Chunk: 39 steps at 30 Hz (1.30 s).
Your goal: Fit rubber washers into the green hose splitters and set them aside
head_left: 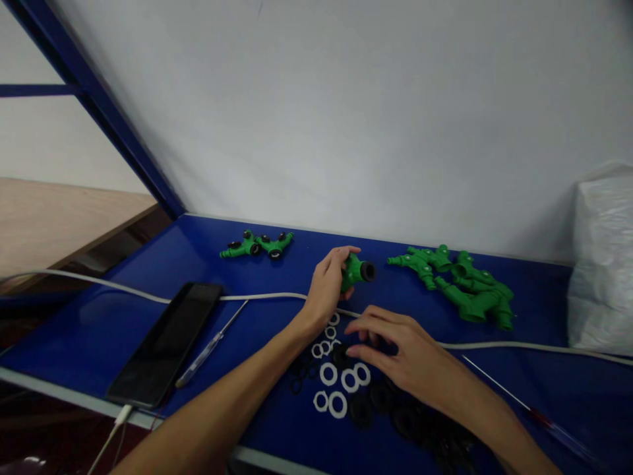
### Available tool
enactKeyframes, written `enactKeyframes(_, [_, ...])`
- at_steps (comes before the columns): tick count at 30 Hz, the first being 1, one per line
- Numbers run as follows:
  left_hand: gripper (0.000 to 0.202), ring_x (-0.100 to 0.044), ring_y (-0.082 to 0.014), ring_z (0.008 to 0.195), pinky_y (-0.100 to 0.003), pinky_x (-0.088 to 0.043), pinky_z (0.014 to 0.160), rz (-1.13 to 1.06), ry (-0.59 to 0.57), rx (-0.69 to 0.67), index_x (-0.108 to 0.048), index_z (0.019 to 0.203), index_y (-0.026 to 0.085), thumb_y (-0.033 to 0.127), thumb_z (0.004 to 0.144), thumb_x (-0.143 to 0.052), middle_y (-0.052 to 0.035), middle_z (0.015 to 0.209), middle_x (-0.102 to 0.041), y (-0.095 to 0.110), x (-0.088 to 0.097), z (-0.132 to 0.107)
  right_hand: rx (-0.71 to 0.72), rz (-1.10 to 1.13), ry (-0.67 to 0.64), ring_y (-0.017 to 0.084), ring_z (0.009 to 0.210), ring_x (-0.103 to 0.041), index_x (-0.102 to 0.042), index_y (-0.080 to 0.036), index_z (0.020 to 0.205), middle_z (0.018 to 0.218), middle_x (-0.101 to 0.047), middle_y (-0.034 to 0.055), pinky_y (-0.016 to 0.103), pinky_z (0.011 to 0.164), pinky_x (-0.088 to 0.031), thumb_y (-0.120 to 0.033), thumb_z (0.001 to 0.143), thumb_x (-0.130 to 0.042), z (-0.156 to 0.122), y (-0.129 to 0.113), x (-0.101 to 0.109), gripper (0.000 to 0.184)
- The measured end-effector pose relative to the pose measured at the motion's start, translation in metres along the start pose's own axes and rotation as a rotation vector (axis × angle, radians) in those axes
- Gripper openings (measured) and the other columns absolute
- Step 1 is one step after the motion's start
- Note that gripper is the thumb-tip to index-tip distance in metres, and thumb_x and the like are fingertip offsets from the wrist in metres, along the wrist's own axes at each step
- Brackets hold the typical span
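My left hand [328,285] is closed around a green plastic hose fitting [357,270] with a black ring at its open end, held just above the blue table [123,310]. My right hand [390,348] hovers palm down over a scatter of white washers [338,382] and black rings [376,399], its fingertips curled onto one black ring; whether it grips that ring is hidden.
A pile of green fittings [465,290] lies at the right. Two assembled green fittings [257,245] lie at the back. A black phone [165,343] and a screwdriver [210,346] lie at the left. A white cable [267,297] crosses the table. A white bag [601,264] stands far right.
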State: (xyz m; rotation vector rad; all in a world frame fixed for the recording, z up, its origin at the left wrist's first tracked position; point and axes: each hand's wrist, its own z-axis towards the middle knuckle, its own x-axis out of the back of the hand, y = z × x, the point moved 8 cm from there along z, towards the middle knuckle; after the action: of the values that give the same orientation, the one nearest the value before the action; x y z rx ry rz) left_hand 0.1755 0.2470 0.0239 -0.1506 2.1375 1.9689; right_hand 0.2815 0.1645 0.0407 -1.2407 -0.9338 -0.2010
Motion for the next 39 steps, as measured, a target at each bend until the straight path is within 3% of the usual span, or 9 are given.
enactKeyframes(5, [0.038, -0.044, -0.0048, 0.046, -0.02, -0.033, 0.042, 0.023, -0.048, -0.007, -0.07, 0.109, 0.022, 0.049, 0.095, -0.047, 0.0033, 0.08, -0.045, -0.001, -0.004, -0.003, 0.03, -0.048, -0.127, 0.018, 0.108, -0.064, -0.07, -0.033, 0.121, 0.119, -0.064, 0.0005, 0.03, 0.099, -0.045, -0.034, 0.095, -0.069, -0.006, 0.0, -0.02, 0.026])
enactKeyframes(12, [0.036, -0.044, -0.0045, 0.046, -0.02, -0.032, 0.042, 0.024, -0.047, -0.007, -0.07, 0.108, 0.022, 0.047, 0.095, -0.047, 0.0025, 0.081, -0.046, -0.002, -0.004, -0.002, 0.022, -0.091, -0.115, 0.016, 0.084, -0.061, -0.065, -0.024, 0.101, 0.098, -0.061, 0.0001, 0.028, 0.079, -0.05, -0.029, 0.09, -0.074, -0.003, -0.001, -0.017, 0.015])
enactKeyframes(19, [0.034, -0.043, -0.0045, 0.047, -0.019, -0.033, 0.042, 0.009, -0.044, 0.03, -0.07, 0.107, 0.023, 0.046, 0.095, -0.047, 0.0021, 0.082, -0.046, -0.002, -0.005, -0.003, 0.077, -0.077, -0.129, 0.017, 0.102, -0.064, -0.071, -0.031, 0.119, 0.113, -0.063, 0.0012, 0.03, 0.096, -0.047, -0.039, 0.1, -0.061, -0.005, -0.008, -0.017, 0.023])
enactKeyframes(26, [0.034, -0.043, -0.0049, 0.05, -0.018, -0.036, 0.043, -0.003, -0.053, 0.032, -0.07, 0.106, 0.022, 0.044, 0.095, -0.047, 0.0019, 0.082, -0.045, -0.003, -0.008, -0.004, 0.067, -0.117, -0.088, 0.019, 0.104, -0.065, -0.072, -0.025, 0.108, 0.115, -0.063, 0.0039, 0.033, 0.096, -0.049, -0.044, 0.097, -0.064, -0.004, -0.003, -0.017, 0.023])
enactKeyframes(36, [0.034, -0.043, -0.0055, 0.053, -0.018, -0.036, 0.043, 0.008, -0.052, 0.038, -0.071, 0.106, 0.021, 0.044, 0.095, -0.048, 0.0009, 0.085, -0.047, -0.003, -0.007, -0.003, 0.17, -0.1, 0.01, 0.017, 0.091, -0.067, -0.069, -0.02, 0.094, 0.1, -0.068, 0.0029, 0.031, 0.086, -0.052, -0.021, 0.094, -0.069, -0.001, -0.008, -0.013, 0.001])
enactKeyframes(39, [0.034, -0.042, -0.0051, 0.05, -0.019, -0.034, 0.043, 0.008, -0.054, 0.047, -0.071, 0.106, 0.022, 0.045, 0.095, -0.048, 0.0012, 0.084, -0.047, -0.004, -0.007, -0.004, 0.208, -0.114, 0.015, 0.019, 0.094, -0.067, -0.069, -0.02, 0.094, 0.1, -0.07, 0.0037, 0.034, 0.088, -0.053, -0.017, 0.094, -0.067, 0.0, -0.01, -0.013, 0.004])
